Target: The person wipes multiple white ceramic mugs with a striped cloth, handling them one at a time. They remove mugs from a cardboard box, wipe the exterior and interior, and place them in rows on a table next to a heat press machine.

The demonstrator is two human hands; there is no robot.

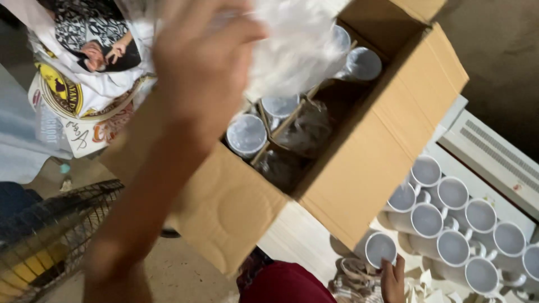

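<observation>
Concrete floor dim. Left hand gripped plastic wrap over cardboard box, wrapped mugs remaining inside. Right hand clasped bare mug; unpacked mugs alongside.

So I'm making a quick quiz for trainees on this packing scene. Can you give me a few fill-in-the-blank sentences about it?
1. The left hand lifts a crinkled clear ____ wrap above the box.
2. The open box is made of brown ____.
3. The right hand touches the rim of a white ____ on the low surface.
4. The mugs still in the box sit between cardboard ____.

Missing words: plastic; cardboard; mug; dividers
</observation>
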